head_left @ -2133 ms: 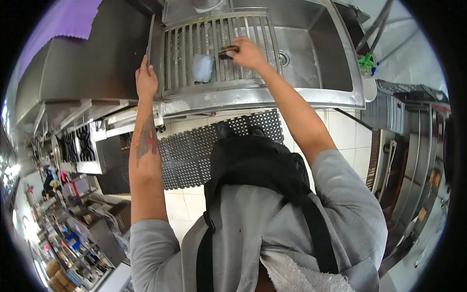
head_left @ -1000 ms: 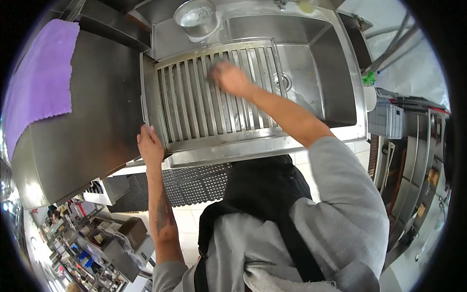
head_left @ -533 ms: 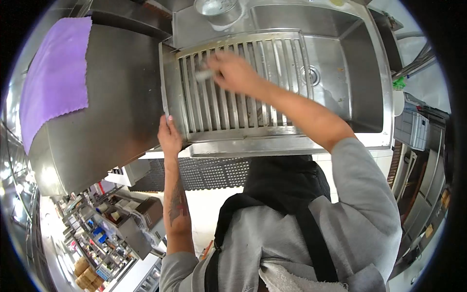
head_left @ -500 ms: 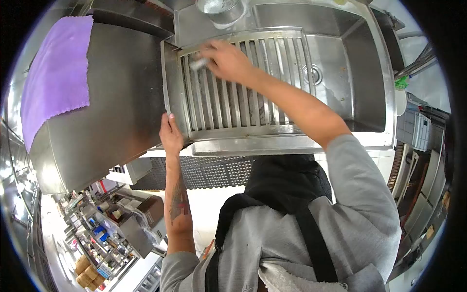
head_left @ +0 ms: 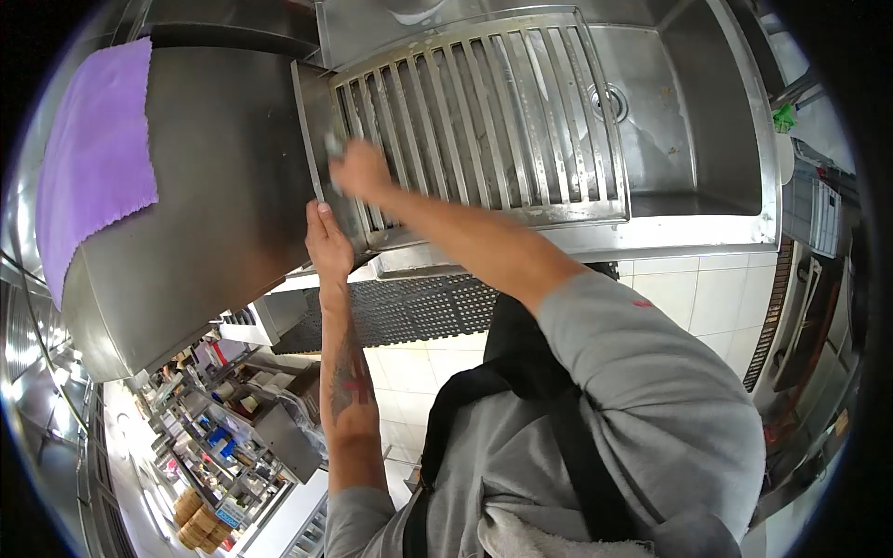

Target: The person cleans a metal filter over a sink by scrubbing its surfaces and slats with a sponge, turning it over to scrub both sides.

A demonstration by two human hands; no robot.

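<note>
My right hand (head_left: 361, 171), blurred by motion, is closed round a small greyish scrubbing pad (head_left: 333, 149) at the left end of a slatted metal grate (head_left: 484, 112). The grate lies over the left part of a steel sink (head_left: 688, 112). My left hand (head_left: 328, 244) rests at the near end of an upright metal edge (head_left: 312, 158), left of the grate. Its fingertips touch that edge, and whether its fingers grip the edge cannot be made out.
Left of the edge stands a steel surface (head_left: 214, 167) with a purple cloth (head_left: 102, 139) on it. A round metal pot (head_left: 414, 11) is partly cut off at the top. A black perforated mat (head_left: 400, 314) lies on the tiled floor below the sink.
My right hand has moved with the pad from the grate's upper left toward its lower left end, nearer my left hand. The grate has shifted in view. My left hand stays by the edge.
</note>
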